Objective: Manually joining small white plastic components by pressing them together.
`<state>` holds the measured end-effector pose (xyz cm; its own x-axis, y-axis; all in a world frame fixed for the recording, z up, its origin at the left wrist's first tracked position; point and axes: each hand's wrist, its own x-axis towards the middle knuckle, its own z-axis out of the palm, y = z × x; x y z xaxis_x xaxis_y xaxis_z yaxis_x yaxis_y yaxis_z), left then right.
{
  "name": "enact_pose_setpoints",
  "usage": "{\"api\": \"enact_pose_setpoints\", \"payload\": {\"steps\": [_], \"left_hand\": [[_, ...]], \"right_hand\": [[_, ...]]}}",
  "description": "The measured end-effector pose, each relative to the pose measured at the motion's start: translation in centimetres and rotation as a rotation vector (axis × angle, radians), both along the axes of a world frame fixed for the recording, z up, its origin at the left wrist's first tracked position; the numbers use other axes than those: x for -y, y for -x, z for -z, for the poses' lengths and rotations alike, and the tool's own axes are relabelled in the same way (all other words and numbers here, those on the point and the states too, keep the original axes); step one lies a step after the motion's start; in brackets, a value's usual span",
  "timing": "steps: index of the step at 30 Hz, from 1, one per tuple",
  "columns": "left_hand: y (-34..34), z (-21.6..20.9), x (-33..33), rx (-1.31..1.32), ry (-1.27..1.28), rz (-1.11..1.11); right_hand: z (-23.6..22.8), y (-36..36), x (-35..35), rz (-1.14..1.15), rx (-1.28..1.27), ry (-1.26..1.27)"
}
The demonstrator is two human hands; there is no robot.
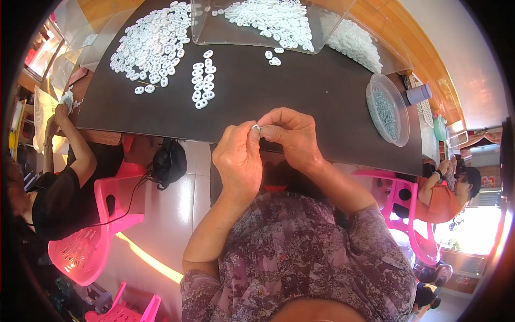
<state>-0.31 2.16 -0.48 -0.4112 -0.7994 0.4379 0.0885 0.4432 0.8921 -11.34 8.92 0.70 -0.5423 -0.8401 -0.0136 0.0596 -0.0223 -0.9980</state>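
My left hand (238, 155) pinches a small white piece (255, 127) between thumb and fingertips, just off the table's near edge. It resembles the white oval pieces with two holes on the table, but the fingers cover most of it. Closed at the same spot, my right hand (294, 138) has its thumb and forefinger against the piece; whether something tiny is between them is hidden. Beyond my hands, several white oval pieces (204, 86) lie in two rows. Right of them stands a round clear tub (401, 121) full of small grey-green bits.
A large pile of white ovals (153, 40) covers the dark table's (300, 102) far left. Clear bins (257, 45) with more pieces stand at the back. A grey-lidded container (418, 94) is by the tub. Other people sit left and right near pink chairs (88, 247).
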Motion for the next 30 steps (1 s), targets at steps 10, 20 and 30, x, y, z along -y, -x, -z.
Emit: {"api": "enact_pose_setpoints", "payload": {"steps": [10, 20, 30], "left_hand": [[0.4, 0.3, 0.0, 0.056, 0.196, -0.070], [0.0, 0.3, 0.9, -0.035, -0.229, 0.085], [0.0, 0.6, 1.0, -0.031, -0.294, 0.121]], "right_hand": [[0.1, -0.8, 0.2, 0.067, -0.304, -0.007], [-1.5, -0.2, 0.7, -0.003, -0.372, -0.012], [-1.3, -0.1, 0.6, 0.007, -0.164, -0.040]]}}
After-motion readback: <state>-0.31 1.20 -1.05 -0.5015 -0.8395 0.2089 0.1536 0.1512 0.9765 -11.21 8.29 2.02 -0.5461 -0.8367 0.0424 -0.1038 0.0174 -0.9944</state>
